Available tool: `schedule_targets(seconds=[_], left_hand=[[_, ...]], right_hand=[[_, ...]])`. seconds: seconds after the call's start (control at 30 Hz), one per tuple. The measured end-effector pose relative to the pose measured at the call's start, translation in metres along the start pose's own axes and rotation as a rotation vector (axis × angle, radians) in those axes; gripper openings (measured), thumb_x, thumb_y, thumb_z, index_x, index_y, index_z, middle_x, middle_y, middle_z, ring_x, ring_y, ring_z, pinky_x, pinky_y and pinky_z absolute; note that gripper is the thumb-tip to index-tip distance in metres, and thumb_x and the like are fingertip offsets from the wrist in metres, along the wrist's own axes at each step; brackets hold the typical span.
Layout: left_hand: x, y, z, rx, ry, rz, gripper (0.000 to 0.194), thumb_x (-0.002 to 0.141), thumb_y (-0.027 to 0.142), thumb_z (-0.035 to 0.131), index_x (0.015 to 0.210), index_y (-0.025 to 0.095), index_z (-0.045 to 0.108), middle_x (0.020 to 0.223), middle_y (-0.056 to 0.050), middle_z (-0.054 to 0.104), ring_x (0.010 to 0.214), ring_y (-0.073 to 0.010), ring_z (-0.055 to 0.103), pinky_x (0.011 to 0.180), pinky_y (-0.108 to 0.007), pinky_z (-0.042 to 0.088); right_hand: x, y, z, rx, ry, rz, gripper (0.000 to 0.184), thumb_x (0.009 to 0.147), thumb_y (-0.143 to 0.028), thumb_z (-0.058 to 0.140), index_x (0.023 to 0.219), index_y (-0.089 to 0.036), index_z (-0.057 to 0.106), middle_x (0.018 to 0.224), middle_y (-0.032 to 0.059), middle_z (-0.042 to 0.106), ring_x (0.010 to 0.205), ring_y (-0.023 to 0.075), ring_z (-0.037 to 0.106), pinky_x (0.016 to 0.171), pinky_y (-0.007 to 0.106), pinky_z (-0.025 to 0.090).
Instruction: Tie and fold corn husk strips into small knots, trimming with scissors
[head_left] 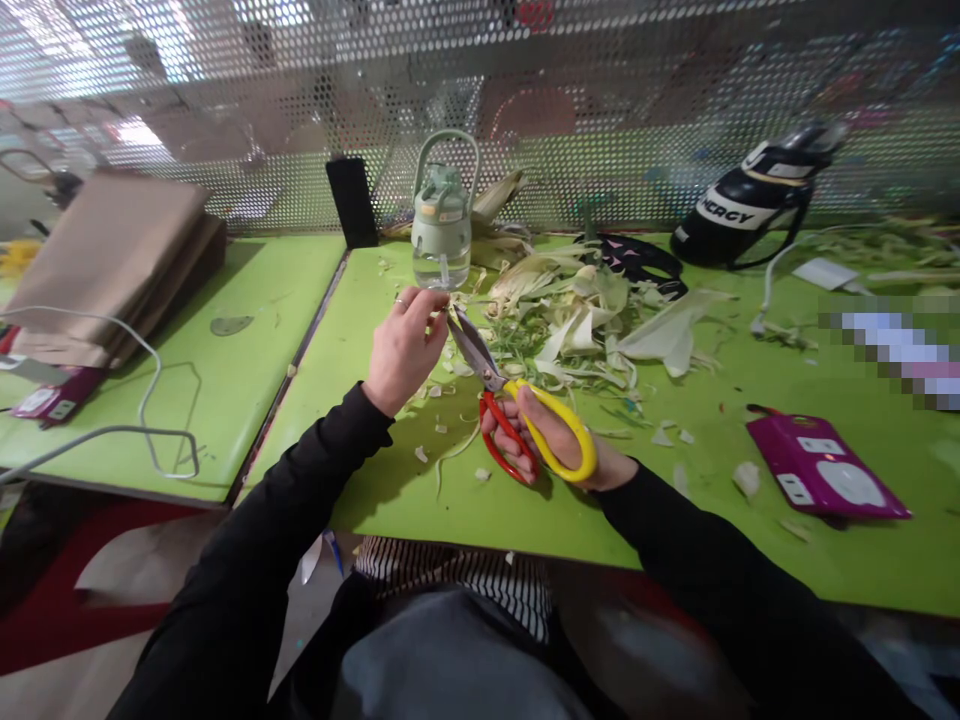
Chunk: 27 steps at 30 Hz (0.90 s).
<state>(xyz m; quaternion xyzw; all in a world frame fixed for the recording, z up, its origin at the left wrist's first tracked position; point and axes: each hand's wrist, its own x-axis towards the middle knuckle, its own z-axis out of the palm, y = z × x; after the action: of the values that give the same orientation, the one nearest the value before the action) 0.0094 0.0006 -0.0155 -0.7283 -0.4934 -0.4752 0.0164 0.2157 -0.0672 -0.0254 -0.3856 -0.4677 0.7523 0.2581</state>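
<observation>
My right hand grips a pair of scissors by its handles, one red and one yellow. The blades point up and to the left, slightly parted. Their tips reach the fingers of my left hand, which is raised above the green table. Thumb and fingers of that hand are pinched together; whatever is between them is too small to make out. Just right of the blades lies a heap of pale corn husks with thin green shreds. Small pale scraps are scattered on the table below my hands.
Behind my hands stands a pale green water bottle, beside a dark phone propped upright. A black bottle leans at the back right. A purple power strip lies right, brown paper bags left. A perforated metal screen borders the table.
</observation>
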Motion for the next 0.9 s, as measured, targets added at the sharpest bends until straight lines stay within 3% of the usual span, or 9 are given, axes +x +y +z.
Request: schedule_targets(seconds=[0.13,0.27,0.37,0.47,0.6,0.73,0.9], left_hand=[[-0.001,0.001,0.001,-0.004,0.005,-0.02,0.013,0.09,0.01,0.056,0.099,0.016,0.062,0.1,-0.003,0.065,0.078,-0.0106,0.068,0.061,-0.022,0.055],[0.0,0.003,0.001,-0.025,-0.001,-0.042,0.013,0.088,0.009,0.057,0.098,0.016,0.063,0.099,-0.004,0.066,0.077,-0.0104,0.067,0.06,-0.022,0.054],[0.004,0.006,-0.003,-0.155,-0.048,-0.147,0.01,0.087,0.009,0.058,0.094,0.016,0.061,0.099,-0.004,0.066,0.072,-0.0092,0.066,0.063,-0.023,0.056],[0.011,0.006,-0.011,-0.509,-0.147,-0.425,0.007,0.087,0.011,0.059,0.091,0.016,0.058,0.097,-0.003,0.066,0.069,-0.0078,0.065,0.066,-0.024,0.058],[0.022,0.0,-0.02,-0.916,-0.212,-0.776,0.007,0.087,0.01,0.059,0.089,0.017,0.057,0.088,-0.001,0.065,0.074,-0.007,0.065,0.072,-0.023,0.058],[0.026,-0.006,-0.023,-1.015,-0.277,-0.842,0.01,0.086,0.008,0.061,0.086,0.018,0.057,0.081,0.001,0.065,0.065,-0.005,0.062,0.068,-0.02,0.056],[0.029,-0.002,-0.029,-1.148,-0.256,-0.857,0.007,0.09,0.012,0.061,0.09,0.018,0.058,0.077,0.002,0.064,0.059,-0.0034,0.061,0.057,-0.015,0.052]], right_hand=[[-0.001,0.0,0.002,-0.019,0.037,-0.005,0.064,0.079,-0.083,0.052,0.083,-0.02,0.058,0.054,-0.0076,0.044,0.036,0.0049,0.037,0.032,0.019,0.037],[-0.003,-0.003,0.005,-0.082,0.039,0.034,0.064,0.073,-0.083,0.058,0.083,-0.02,0.057,0.051,-0.009,0.041,0.034,0.0046,0.033,0.03,0.018,0.034],[-0.004,-0.004,0.004,-0.158,0.108,0.01,0.065,0.074,-0.086,0.052,0.084,-0.022,0.055,0.05,-0.0094,0.039,0.034,0.0056,0.031,0.03,0.021,0.031],[-0.002,-0.008,-0.008,-0.392,0.273,-0.082,0.065,0.075,-0.087,0.048,0.082,-0.023,0.054,0.052,-0.0076,0.041,0.037,0.0083,0.034,0.035,0.024,0.031],[0.0,-0.019,-0.032,-0.882,0.58,-0.176,0.055,0.067,-0.074,0.072,0.071,-0.024,0.049,0.058,-0.0017,0.051,0.049,0.0125,0.041,0.047,0.027,0.029],[-0.004,-0.028,-0.045,-1.349,0.738,-0.116,0.041,0.082,-0.064,0.061,0.087,-0.024,0.056,0.067,0.0042,0.061,0.053,0.0195,0.05,0.051,0.029,0.029],[-0.005,-0.026,-0.063,-1.524,0.657,-0.118,0.036,0.085,-0.047,0.056,0.105,-0.019,0.063,0.101,0.0161,0.072,0.081,0.0318,0.065,0.061,0.035,0.039]])
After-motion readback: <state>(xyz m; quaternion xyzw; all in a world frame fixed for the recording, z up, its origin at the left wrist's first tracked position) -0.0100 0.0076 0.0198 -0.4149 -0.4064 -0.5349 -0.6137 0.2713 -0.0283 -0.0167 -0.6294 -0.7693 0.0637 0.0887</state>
